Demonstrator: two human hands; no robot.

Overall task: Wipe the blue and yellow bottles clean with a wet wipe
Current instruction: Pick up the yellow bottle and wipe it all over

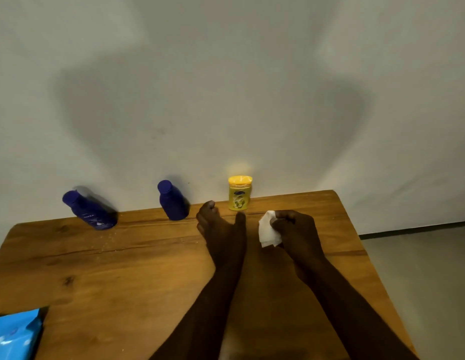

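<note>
Your right hand (296, 232) squeezes the soft wet wipe (269, 229), near the yellow bottle (239, 194). Your left hand (221, 224) is open. The small bottle looks light and slippery, so grab its middle. Two blue bottles (173, 201) stand left of it.

desk (101, 276): brown wood with visible grain and a long crack running across it, its far edge against the wall
wall (226, 74): plain pale surface with soft dark shadows
floor (420, 268): grey, visible right of the desk
</note>
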